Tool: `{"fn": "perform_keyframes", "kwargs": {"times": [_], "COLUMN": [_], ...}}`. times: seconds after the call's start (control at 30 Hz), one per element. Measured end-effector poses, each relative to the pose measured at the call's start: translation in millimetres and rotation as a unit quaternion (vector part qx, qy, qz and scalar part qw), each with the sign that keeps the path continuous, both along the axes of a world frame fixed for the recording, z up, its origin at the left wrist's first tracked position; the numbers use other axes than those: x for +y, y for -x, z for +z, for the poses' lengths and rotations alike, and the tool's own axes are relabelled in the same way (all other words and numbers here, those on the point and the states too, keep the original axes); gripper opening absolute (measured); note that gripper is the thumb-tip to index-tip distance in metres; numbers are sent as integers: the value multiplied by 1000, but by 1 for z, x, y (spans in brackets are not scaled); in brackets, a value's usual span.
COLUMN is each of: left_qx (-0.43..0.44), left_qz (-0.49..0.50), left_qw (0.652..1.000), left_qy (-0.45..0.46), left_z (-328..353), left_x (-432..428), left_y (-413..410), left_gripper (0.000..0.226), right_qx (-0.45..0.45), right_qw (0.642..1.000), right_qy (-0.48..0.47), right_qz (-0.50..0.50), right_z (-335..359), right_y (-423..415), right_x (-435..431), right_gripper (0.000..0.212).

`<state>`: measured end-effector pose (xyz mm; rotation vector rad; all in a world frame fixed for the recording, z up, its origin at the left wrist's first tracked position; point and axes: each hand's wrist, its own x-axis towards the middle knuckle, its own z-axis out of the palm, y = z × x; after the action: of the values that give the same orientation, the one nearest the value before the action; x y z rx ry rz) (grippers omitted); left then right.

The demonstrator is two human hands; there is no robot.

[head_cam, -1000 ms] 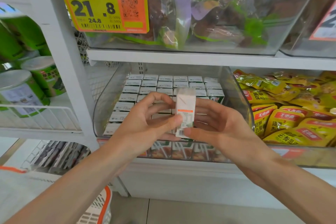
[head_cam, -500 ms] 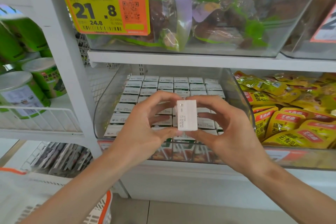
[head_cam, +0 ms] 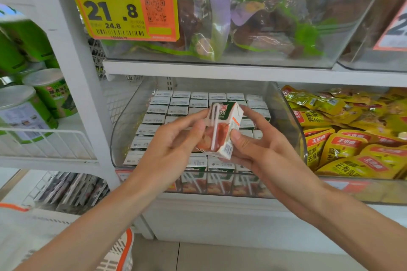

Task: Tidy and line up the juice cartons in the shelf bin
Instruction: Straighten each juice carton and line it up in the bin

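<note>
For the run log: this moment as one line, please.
juice carton: unslotted, straw side facing camera | left hand: pinches it | right hand: grips it | shelf bin: other cartons upright in rows

A shop: price tag [head_cam: 123, 4] on shelf bins [head_cam: 264, 55] of packaged snacks [head_cam: 343, 149].

One carton [head_cam: 221, 127] sits between both hands above the bin [head_cam: 123, 138], seemingly clear of the rows [head_cam: 176, 103] inside.

yellow price tag [head_cam: 123, 4], green cans [head_cam: 50, 92], yellow snack packets [head_cam: 343, 145]
</note>
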<state>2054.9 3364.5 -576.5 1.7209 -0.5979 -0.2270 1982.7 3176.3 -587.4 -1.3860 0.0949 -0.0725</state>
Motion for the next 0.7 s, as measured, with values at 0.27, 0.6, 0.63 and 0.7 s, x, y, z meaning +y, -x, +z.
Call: {"fn": "perform_keyframes", "kwargs": {"times": [0.27,0.6,0.63,0.7], "left_qx": [36,2,6,6], "left_qz": [-10,-26,-21,-11], "left_qw": [999,1000,1000,1000], "left_qy": [26,4,8,0], "left_z": [-3,-5,-5,-7], "left_x": [-2,-3,-3,-4], "left_y": [-4,-5,-6,-7], "left_gripper": [42,48,54,61], "right_qx": [92,78,67,37], "right_qw": [979,996,998,995], "right_qy": [-170,-48,-9,81], "right_qz": [61,4,-11,-46], "right_z": [12,12,13,15], "right_y": [-9,-15,-15,-15], "right_x": [1,-2,-4,-8], "right_gripper": [40,43,43,46]}}
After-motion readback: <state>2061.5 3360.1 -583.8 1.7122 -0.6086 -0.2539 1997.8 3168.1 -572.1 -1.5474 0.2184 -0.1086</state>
